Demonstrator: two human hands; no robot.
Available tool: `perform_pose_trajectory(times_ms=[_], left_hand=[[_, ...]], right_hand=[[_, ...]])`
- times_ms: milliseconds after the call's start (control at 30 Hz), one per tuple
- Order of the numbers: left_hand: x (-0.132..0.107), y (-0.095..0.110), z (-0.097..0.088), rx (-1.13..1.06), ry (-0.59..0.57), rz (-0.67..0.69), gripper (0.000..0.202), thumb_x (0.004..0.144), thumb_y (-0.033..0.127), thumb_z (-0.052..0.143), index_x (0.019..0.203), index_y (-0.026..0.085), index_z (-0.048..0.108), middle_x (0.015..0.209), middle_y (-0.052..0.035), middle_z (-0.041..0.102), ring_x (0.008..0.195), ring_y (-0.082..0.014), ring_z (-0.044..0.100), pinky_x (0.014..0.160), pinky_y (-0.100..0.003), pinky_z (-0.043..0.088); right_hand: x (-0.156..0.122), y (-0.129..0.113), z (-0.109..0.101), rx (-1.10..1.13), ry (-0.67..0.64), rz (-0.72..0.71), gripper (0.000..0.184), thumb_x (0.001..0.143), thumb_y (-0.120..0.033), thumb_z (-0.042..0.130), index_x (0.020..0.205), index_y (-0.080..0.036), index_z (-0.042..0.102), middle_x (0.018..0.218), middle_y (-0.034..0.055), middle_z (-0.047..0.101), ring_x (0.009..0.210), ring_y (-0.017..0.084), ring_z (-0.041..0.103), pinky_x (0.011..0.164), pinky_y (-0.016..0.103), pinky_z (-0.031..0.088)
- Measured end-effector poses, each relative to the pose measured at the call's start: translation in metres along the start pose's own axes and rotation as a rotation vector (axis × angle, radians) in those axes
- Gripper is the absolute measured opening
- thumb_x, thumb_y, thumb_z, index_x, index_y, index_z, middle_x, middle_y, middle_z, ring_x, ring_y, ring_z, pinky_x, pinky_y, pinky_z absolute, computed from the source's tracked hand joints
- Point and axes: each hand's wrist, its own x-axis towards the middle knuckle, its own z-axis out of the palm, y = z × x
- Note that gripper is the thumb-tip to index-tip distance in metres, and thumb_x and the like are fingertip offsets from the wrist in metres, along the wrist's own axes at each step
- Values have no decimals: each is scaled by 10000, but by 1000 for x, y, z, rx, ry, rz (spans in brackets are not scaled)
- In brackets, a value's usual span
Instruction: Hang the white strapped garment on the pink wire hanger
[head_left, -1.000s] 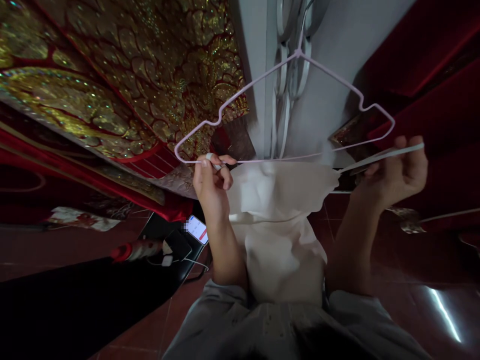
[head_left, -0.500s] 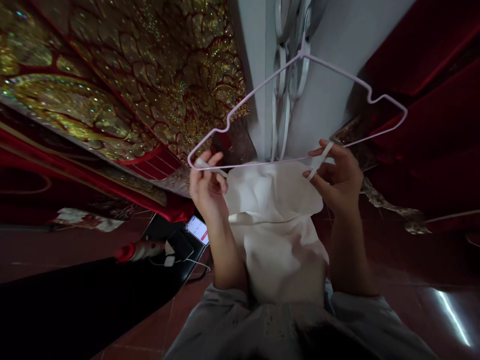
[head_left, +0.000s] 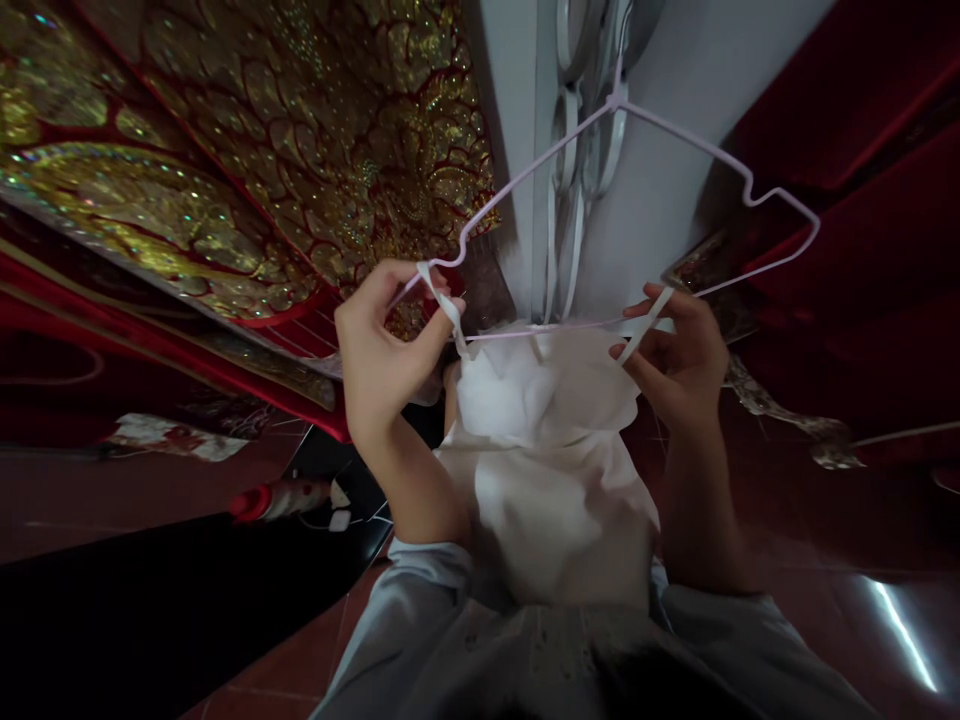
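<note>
A pale pink clothes hanger (head_left: 562,145) hangs in front of me by its hook. Below its bottom bar falls a white garment (head_left: 555,490) with a ruffled top edge and thin straps. My left hand (head_left: 382,350) is at the hanger's left end, thumb and fingers pinching the left strap (head_left: 442,297), which crosses the rod there. My right hand (head_left: 682,355) grips the right strap (head_left: 649,322), stretched between fingertips and thumb near the right part of the bottom bar. The left hand covers the hanger's left corner.
Gold sequined red cloth (head_left: 360,130) fills the left, and dark red cloth (head_left: 862,220) hangs on the right. Pale metal scrollwork (head_left: 566,200) stands behind the hanger. Lower left, a red-capped bottle (head_left: 281,498) and a white charger (head_left: 340,520) lie on a black surface.
My left hand has moved left and up, bringing the left strap over the hanger's left end. It now hides the phone. The hanger shifted slightly right; the right hand barely moved.
</note>
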Motion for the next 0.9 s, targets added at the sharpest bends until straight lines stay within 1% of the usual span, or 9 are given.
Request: perform_pose_trajectory(times_ms=[100,167,367,467,600,667,767,800,900], left_hand=[[6,14,5,-70,41,-11,222,822,91,956,959,196,817,981,-7,766,1022,-208,720,988,-320,604],[7,14,8,-134,68,-9,225,849,115,950,1014,183,812,1057,-19,772,1094,-218,724,1021,-323,604],[-8,-30,13,-158,291,65,531,731,390,1065,1153,283,763,1115,-37,773,1109,-253,760,903,-324,631],[-25,-53,23,-240,404,-7,504,827,584,962,1159,276,740,983,-20,766,928,-192,763,796,-281,616],[-40,-59,40,-376,390,-84,480,965,700,768,953,223,714,847,-29,762,777,-157,757,760,-268,613],[-42,-56,44,-419,379,-71,504,968,702,760,879,212,682,827,-32,776,731,-149,761,744,-263,610],[-40,-51,42,-431,369,-68,522,948,703,781,846,208,651,779,-22,775,631,-132,726,670,-248,579],[-39,-50,41,-419,368,-72,529,950,708,775,840,208,641,762,-18,769,613,-130,715,662,-250,573],[-38,-48,38,-381,377,-79,548,963,724,749,823,212,616,723,-9,745,589,-129,686,660,-266,567]], right_hand=[[-3,-1,3,-13,-11,11,590,859,-402,893,1402,-355,667,1220,20,723,551,42,368,471,246,343],[-3,-2,4,-18,-11,16,571,859,-415,894,1384,-346,680,1228,22,720,554,42,362,477,247,347],[-3,-2,5,21,-18,-3,569,859,-371,908,1386,-359,693,1209,16,726,562,44,374,483,247,343],[-4,-6,11,16,-25,3,551,861,-369,908,1371,-357,699,1217,16,740,566,48,379,488,251,365],[-6,-9,15,-21,-8,-10,559,854,-409,909,1371,-359,701,1282,36,746,594,69,447,507,269,434],[-1,-1,9,-46,124,-63,543,835,-422,918,1336,-343,725,1305,63,734,704,110,587,594,298,540],[18,26,-20,-56,500,-196,516,791,-458,942,1237,-266,768,1205,104,742,930,203,722,762,372,620],[27,38,-33,-42,623,-248,488,786,-473,940,1185,-242,780,1123,95,740,903,202,716,748,371,606],[56,64,-73,2,724,-327,399,710,-402,990,1018,-239,795,983,38,713,844,176,694,731,349,576]])
